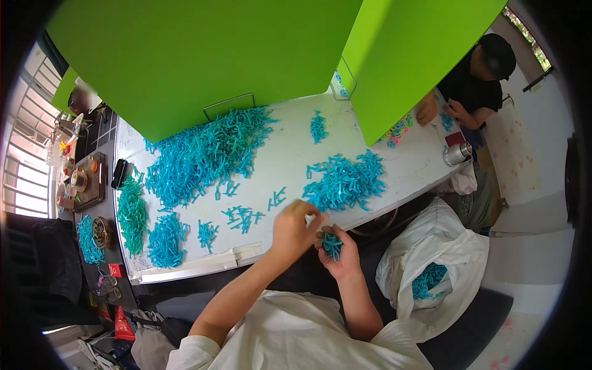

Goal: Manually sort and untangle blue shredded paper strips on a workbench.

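Note:
My right hand [346, 258] is cupped, palm up, around a bunch of small blue plastic strips [332, 246] just off the table's front edge. My left hand [295, 227] is just beside it, its thumb and fingers closed in a pinch near the right fingertips. Whatever it may be pinching is too small to make out. Past my hands, a pile of the same strips [346, 182] lies near the front edge. A few loose strips [243, 217] are scattered left of my left hand.
A large blue heap [203, 157] lies against a green partition [203, 61] on the white table [290, 157]. Smaller blue and green piles are at the left. An open white sack [459, 283] holding blue strips stands at my right. Another person [478, 80] works beyond the right-hand partition.

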